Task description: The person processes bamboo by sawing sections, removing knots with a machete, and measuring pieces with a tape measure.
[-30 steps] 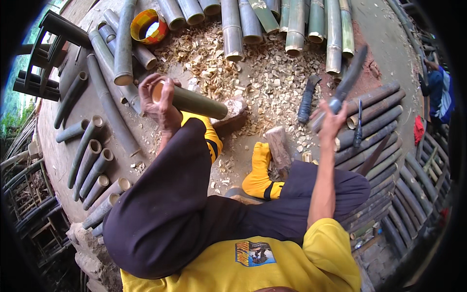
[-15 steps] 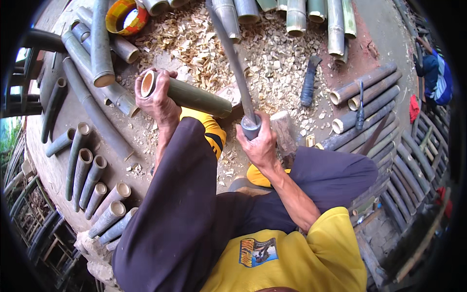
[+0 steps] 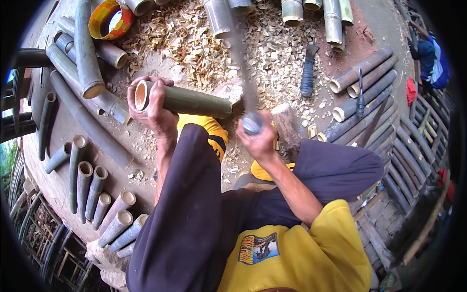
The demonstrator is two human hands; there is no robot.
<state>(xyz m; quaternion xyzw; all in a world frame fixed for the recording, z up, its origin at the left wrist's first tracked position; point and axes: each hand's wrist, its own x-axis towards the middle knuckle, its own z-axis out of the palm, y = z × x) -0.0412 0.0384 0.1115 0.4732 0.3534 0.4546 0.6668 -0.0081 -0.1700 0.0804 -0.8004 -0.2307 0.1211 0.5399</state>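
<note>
Holding a green bamboo tube (image 3: 194, 100) in the left hand (image 3: 158, 114), wrapped round it near the open end, slanting over the yellow-covered left foot (image 3: 204, 127) toward a wooden block (image 3: 228, 92); cannot tell from this angle whether touching that block. Gripping a long blade (image 3: 246, 78) in the right hand (image 3: 260, 138), clenched round the handle, just beside the tube's far end; too blurred to judge the edge's direction. Could, at worst, cut into that foot, by letting the blade glance off the rounded tube; could also let the tube roll, by steadying it with one hand only; or, less likely, graze the left hand, by skidding along the tube. Around, from largest down: see long bamboo poles (image 3: 91, 119) at the left and a row of dark tubes (image 3: 374, 90) at the right, then short tubes (image 3: 82, 194) beyond the left knee (image 3: 194, 151), a stump (image 3: 285, 124) close beside the right hand, crowding any sideways sweep, a knife (image 3: 307, 73) farther off, an orange-and-yellow ring (image 3: 101, 22) at the upper left, and loose chips (image 3: 194, 48) strewn about, likely to slide underfoot.
</note>
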